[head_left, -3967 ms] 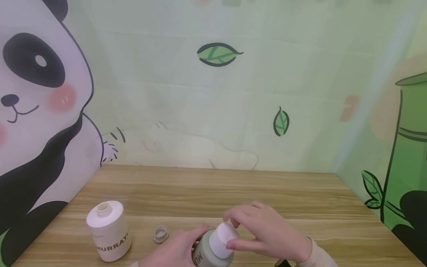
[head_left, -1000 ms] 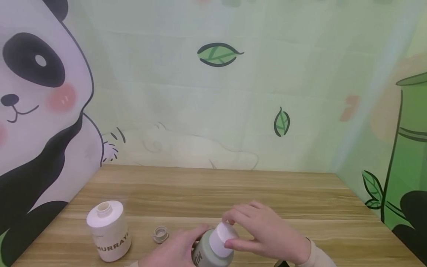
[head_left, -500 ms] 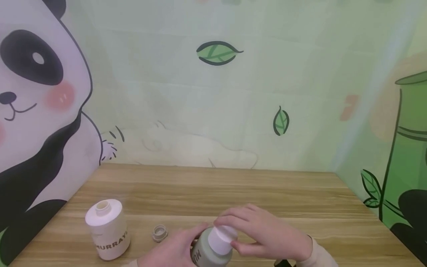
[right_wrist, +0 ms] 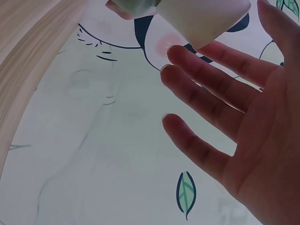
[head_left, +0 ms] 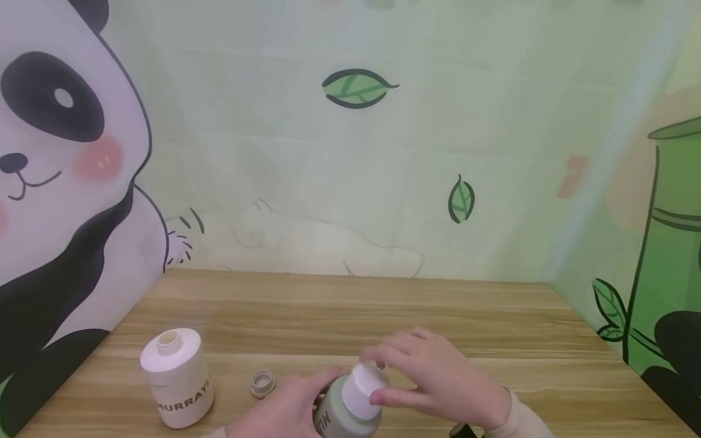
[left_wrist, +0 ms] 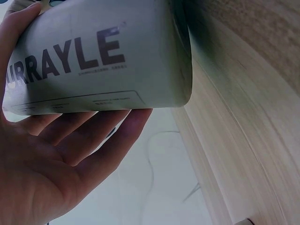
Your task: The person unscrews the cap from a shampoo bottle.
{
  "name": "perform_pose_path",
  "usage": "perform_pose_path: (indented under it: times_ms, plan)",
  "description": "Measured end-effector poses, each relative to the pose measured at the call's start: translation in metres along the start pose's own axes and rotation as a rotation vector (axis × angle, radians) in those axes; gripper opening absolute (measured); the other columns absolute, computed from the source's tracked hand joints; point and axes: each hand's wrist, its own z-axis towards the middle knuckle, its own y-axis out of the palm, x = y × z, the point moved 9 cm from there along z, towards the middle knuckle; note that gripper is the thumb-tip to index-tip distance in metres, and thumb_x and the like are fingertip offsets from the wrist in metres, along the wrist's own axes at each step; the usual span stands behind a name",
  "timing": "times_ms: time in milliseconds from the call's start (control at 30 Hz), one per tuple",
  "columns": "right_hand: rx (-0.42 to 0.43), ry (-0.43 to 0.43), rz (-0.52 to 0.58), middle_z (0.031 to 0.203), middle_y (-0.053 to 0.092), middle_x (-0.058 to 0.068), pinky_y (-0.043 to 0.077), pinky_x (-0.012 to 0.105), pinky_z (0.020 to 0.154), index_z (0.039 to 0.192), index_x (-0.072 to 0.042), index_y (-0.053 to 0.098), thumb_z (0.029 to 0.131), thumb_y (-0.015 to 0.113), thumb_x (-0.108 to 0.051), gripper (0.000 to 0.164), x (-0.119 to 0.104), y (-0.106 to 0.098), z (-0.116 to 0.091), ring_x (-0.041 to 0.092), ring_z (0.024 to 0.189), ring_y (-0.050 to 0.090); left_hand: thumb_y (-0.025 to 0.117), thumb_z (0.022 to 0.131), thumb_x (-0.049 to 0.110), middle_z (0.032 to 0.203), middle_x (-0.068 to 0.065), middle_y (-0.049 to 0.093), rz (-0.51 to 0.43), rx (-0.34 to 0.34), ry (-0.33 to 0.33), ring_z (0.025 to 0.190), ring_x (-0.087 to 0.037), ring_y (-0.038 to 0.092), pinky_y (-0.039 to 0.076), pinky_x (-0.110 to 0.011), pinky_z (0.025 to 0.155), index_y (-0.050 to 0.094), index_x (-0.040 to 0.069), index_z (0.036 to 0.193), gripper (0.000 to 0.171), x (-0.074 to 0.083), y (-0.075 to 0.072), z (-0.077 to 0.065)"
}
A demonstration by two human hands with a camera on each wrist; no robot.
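From the head view, a matte grey-green plastic bottle [head_left: 345,417] stands at the near middle of the light-brown wood-grain table [head_left: 328,310], tilted to the right. The person's left hand [head_left: 282,407] is clamped round its body; the right hand [head_left: 438,383] pinches the smooth white cylindrical cap [head_left: 362,392] on its top between thumb and fingers. To the left stand an uncapped white cylindrical bottle [head_left: 183,395] and, nearer the hands, a small round grey cap [head_left: 263,384]. A dark object [head_left: 462,431] by the right sleeve is cut off. Wood surface runs from the hands to the table's back edge, against the panda-printed cloth backdrop [head_left: 274,140]; the near edge is out of frame.

The left wrist view adds the bottle's large lettering and its base, hidden from above; whether that base touches the wood, I cannot tell.

The right wrist view shows three fingers spread apart below the cap, before the backdrop.
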Motion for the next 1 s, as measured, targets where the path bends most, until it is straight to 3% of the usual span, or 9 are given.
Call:
perform_pose_path:
  times_ms: [233,633,767,1000]
  plan:
    - [0.038,-0.063,0.016,0.108,0.067,-0.015,0.048,0.029,0.085,0.115,-0.024,0.061,0.094,0.057,-0.046,0.030,-0.004,-0.001,0.000,0.002,0.098,0.061,0.079,0.076,0.044,0.107,0.015,0.067,0.069,0.031,0.009,0.092,0.000,0.063,0.049,-0.022,0.080,0.051,0.033,0.125,0.058,0.003,-0.003,-0.001]
    - [0.067,-0.220,0.040,0.121,0.063,-0.009,0.046,0.023,0.089,0.128,-0.020,0.057,0.091,0.066,-0.028,0.039,-0.014,-0.005,-0.003,0.005,0.108,0.060,0.079,0.075,0.045,0.107,0.014,0.068,0.020,0.028,-0.009,0.094,-0.001,0.064,0.050,-0.023,0.081,0.052,0.033,0.126,0.058,0.003,-0.002,-0.003]
    - [0.042,-0.195,0.042,0.125,0.062,-0.008,0.046,0.024,0.090,0.132,-0.020,0.054,0.093,0.063,-0.033,0.043,-0.013,-0.004,-0.003,0.005,0.112,0.059,0.079,0.075,0.045,0.107,0.015,0.067,0.044,0.045,0.006,0.094,0.000,0.063,0.049,-0.023,0.082,0.052,0.033,0.126,0.058,0.003,-0.004,-0.003]
    - [-0.012,-0.059,0.050,0.133,0.060,-0.010,0.047,0.032,0.094,0.139,-0.019,0.048,0.092,0.059,-0.048,0.056,-0.003,0.001,-0.003,0.006,0.118,0.057,0.081,0.075,0.040,0.107,0.015,0.067,0.068,0.042,0.051,0.094,0.001,0.063,0.049,-0.022,0.082,0.053,0.031,0.124,0.058,0.005,-0.003,-0.001]
